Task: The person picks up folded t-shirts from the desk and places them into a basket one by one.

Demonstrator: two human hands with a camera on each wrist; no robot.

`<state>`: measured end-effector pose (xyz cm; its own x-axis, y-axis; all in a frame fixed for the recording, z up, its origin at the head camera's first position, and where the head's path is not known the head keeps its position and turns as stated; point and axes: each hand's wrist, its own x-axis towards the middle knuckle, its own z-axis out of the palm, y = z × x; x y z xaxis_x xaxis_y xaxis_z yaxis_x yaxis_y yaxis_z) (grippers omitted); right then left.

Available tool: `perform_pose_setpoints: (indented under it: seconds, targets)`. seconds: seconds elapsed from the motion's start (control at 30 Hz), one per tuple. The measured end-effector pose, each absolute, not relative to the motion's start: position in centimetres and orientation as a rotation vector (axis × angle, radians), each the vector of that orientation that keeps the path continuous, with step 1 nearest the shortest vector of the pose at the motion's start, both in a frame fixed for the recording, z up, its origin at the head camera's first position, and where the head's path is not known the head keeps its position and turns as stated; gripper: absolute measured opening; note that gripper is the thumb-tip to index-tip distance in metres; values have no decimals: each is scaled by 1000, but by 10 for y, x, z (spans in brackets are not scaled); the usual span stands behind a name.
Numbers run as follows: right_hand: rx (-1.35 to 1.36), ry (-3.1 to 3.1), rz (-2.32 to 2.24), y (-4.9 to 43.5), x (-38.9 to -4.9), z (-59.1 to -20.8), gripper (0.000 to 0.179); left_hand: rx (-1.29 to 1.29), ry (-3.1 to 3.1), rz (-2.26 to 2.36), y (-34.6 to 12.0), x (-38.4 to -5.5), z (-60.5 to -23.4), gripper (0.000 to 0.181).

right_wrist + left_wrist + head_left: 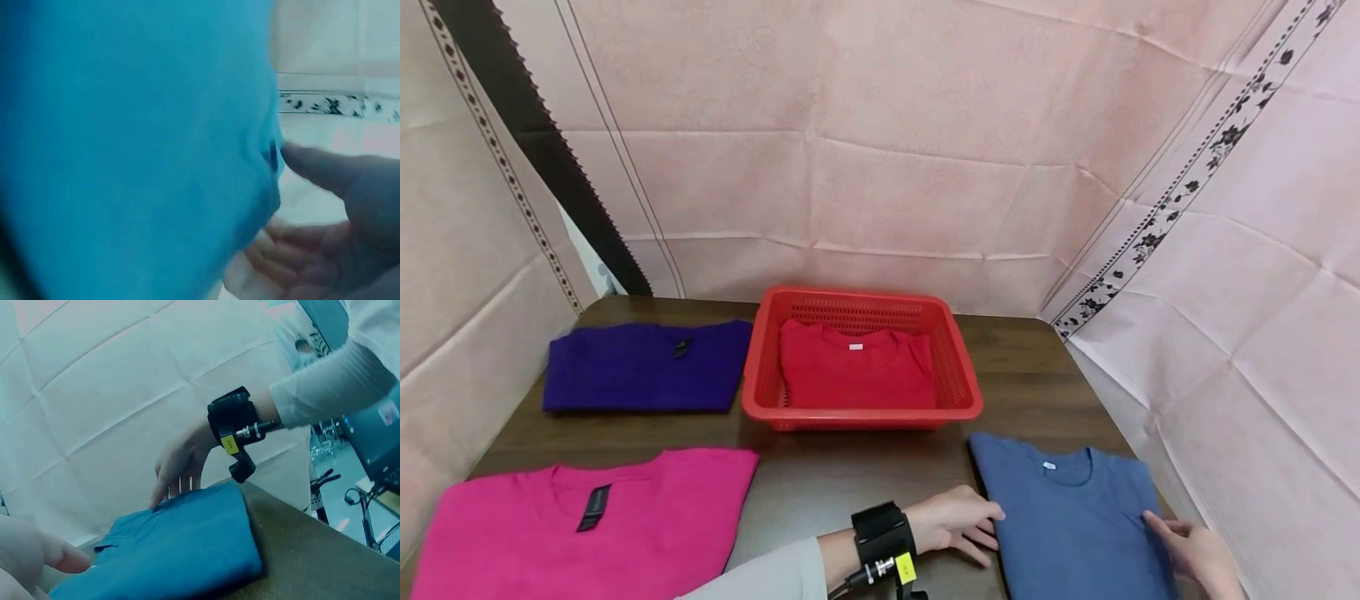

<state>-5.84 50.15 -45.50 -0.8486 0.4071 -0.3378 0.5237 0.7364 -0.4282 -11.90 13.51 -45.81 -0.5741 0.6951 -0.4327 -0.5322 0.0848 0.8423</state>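
Note:
A folded blue T-shirt [1075,525] lies at the table's front right, its neckline facing away. My left hand [958,525] is at its left edge, thumb tip beside the cloth and fingers spread apart. At the opposite edge, my right hand [1198,550] touches the shirt with its thumb. In the right wrist view the cloth dents at that thumb [319,169], and the fingers [275,256] lie lower, bent near the edge. Part of the left hand [37,556] enters the left wrist view. A folded red T-shirt [857,371] lies in a red plastic basket [865,414].
A folded purple T-shirt [640,371] lies left of the basket. Nearer, at front left, is a folded pink T-shirt [625,517]. Patterned cloth sheets [925,167] enclose the wooden table [1022,358] at the back and both sides.

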Motion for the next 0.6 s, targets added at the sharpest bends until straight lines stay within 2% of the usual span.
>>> perform_pose_setpoints:
  seconds: [0.1, 0.3, 0.5, 0.6]
  targets:
    - [716, 2491, -1020, 503, -59, -457, 89, 119, 1440, 1683, 144, -119, -458, 47]
    - [456, 1937, -1495, 503, -56, -469, 88, 99, 1514, 1690, 155, -118, -461, 54]
    - [402, 1895, -1580, 488, -56, -483, 86, 97, 1521, 1743, 159, -118, -464, 67]
    - [363, 1899, -1630, 477, -54, -486, 85, 73, 1452, 1818, 160, -121, -472, 66]
